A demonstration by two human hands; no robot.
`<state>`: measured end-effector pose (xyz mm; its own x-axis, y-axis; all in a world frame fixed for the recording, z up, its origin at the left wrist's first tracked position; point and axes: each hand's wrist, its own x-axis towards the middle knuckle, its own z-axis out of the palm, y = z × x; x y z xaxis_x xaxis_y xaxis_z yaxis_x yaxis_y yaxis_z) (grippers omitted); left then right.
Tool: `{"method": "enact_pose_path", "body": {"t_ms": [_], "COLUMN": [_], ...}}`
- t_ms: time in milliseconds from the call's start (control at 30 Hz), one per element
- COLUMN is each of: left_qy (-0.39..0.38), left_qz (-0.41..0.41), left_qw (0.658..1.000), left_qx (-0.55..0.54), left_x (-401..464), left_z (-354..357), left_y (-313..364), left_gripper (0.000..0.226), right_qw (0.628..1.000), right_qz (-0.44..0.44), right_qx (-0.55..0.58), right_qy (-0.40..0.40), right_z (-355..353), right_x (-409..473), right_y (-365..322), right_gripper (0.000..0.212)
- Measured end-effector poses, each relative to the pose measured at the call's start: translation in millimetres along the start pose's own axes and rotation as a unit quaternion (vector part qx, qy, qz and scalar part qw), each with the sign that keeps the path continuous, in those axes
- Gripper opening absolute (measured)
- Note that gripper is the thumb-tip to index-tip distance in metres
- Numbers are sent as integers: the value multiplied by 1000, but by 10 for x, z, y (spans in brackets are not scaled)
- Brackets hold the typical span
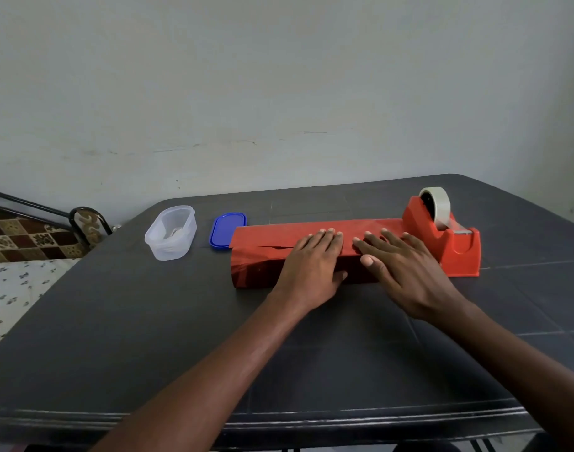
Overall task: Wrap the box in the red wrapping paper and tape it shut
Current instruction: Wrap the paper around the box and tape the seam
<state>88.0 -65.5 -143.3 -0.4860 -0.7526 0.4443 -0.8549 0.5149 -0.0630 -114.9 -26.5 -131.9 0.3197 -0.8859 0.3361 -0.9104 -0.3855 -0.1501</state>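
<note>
Two hands lie flat on a long red package in the middle of a dark, matte table [148,337] with faint grid lines. The box itself is hidden under glossy red paper [263,249] (a ragged seam runs along its top). The left hand [311,265] presses the paper with straight fingers, thumb down the near face; the right hand [403,269] rests beside it, fingers spread and straight, gripping nothing. Just right of the package, touching it, stands a red plastic dispenser [455,246] carrying a roll of clear tape [437,203]. To the left sits an open translucent tub [171,233], contents unclear, and between tub and paper a blue oval lid [227,230] lies flat.
</note>
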Motion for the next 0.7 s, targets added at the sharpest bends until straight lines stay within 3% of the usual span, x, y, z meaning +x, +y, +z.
{"method": "enact_pose_path", "body": {"t_ms": [167, 267, 367, 433, 500, 600, 700], "left_qy": [-15, -34, 17, 61, 58, -2, -62], "left_qz": [-2, -23, -62, -76, -56, 5, 47], "left_qw": [1000, 999, 995, 992, 994, 996, 993], "left_qx": [0, -35, -82, -75, -74, -90, -85], "left_x": [8, 52, 178, 314, 498, 826, 1143], "left_z": [-12, -70, -176, -230, -248, -217, -124], "left_y": [-2, 11, 39, 64, 118, 318, 611], "left_gripper": [77, 72, 56, 51, 51, 64, 91], "right_qw": [998, 991, 971, 954, 941, 920, 911], "right_qz": [45, 38, 153, 236, 294, 365, 400], "right_qx": [24, 26, 10, 12, 33, 58, 71], "right_qy": [42, 128, 183, 182, 166, 133, 68], "right_z": [-96, -205, -372, -466, -560, -699, -787], "right_x": [-65, -34, 47, 131, 212, 324, 391], "right_y": [174, 217, 371, 572, 775, 985, 1116], "right_gripper": [73, 52, 28, 24, 21, 18, 11]}}
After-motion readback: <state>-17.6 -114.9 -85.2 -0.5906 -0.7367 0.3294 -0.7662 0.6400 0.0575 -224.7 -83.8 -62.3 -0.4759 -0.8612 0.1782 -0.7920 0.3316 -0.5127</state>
